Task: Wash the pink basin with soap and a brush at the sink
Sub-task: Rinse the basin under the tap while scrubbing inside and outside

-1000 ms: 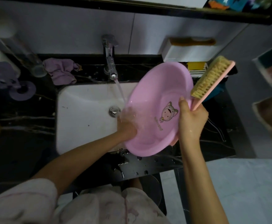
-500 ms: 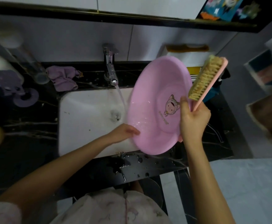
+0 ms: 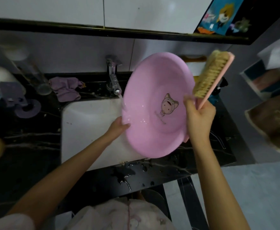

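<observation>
A: Biggest first?
B: Dark marbled surface (image 3: 36, 146), wet with splashes along the near edge. Set into it, a white sink (image 3: 89, 130).

A: And the task's thing?
B: Pink basin (image 3: 152, 90), tipped up on edge over the right part of the sink, open side facing the camera. Cartoon animal printed on the inside bottom. Droplets on the inner wall.

A: Water?
B: Running from the tap (image 3: 113, 80) behind the sink, striking the basin's left rim.

A: Left grip?
B: Left hand (image 3: 117, 127) at the lower-left rim, fingers curled onto the edge, touching it just below the stream.

A: Right grip?
B: Right hand (image 3: 198, 117) closed on two things at once: fingers wrapped round the handle of the brush (image 3: 210, 77), thumb laid over the basin's right rim, pressing both together.

A: Brush position?
B: Pink back, pale bristles, angled up and to the right, bristles facing the basin, just beside its upper right edge.

A: Smaller bits?
B: Crumpled purple cloth (image 3: 66, 88) on the surface left of the tap.
</observation>
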Available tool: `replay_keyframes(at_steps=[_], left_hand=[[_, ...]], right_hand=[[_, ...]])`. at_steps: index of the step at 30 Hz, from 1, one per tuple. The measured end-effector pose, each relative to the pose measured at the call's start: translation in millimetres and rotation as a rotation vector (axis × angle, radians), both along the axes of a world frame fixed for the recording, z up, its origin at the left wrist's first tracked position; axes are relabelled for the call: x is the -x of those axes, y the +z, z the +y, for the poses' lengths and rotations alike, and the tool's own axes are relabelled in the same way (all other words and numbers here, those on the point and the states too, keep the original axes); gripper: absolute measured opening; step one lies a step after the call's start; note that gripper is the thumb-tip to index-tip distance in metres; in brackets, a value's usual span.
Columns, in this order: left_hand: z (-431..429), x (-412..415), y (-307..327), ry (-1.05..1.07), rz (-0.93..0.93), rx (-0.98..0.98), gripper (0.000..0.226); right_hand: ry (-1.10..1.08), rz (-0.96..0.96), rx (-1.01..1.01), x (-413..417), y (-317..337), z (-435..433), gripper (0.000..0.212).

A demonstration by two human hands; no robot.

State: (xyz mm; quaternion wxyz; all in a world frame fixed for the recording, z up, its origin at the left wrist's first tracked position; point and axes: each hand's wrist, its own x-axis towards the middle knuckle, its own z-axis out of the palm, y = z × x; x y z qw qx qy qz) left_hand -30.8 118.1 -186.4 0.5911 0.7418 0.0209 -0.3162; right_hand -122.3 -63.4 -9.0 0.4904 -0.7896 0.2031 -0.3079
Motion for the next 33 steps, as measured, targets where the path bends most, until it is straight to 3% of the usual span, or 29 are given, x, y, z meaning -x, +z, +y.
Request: replay_keyframes(at_steps=[5, 9, 13, 17, 25, 28, 33], left_hand=[[23.3, 1.8, 5.4, 0.220, -0.021, -0.091, 0.036], [60.7, 14.5, 21.6, 0.285, 0.081, -0.063, 0.029], [96.7, 33.8, 42.8, 0.436, 0.124, 0.019, 0.005], [112.6, 47.2, 72.2, 0.596, 0.122, 0.119, 0.012], [123.4, 70.2, 123.5, 0.762, -0.153, 0.073, 0.018], [124.9, 79.6, 129.9, 0.779, -0.263, 0.019, 0.006], [120.0, 85.6, 140.4, 0.742, -0.408, -0.016, 0.019]], right_hand=[[-0.107, 0.172, -0.241, -5.2, 7.6, -24.8, 0.004], [-0.093, 0.425, -0.212, -8.8, -11.9, -44.2, 0.017], [-0.027, 0.691, -0.121, -16.0, -40.6, -49.2, 0.030], [0.095, 0.881, -0.072, -27.8, -64.0, -39.8, 0.025], [0.331, 0.897, -0.261, -52.0, -124.1, -6.1, 0.051], [0.375, 0.921, -0.317, -68.1, -145.5, 14.1, 0.053], [0.468, 0.986, -0.472, -79.8, -171.8, 45.9, 0.061]])
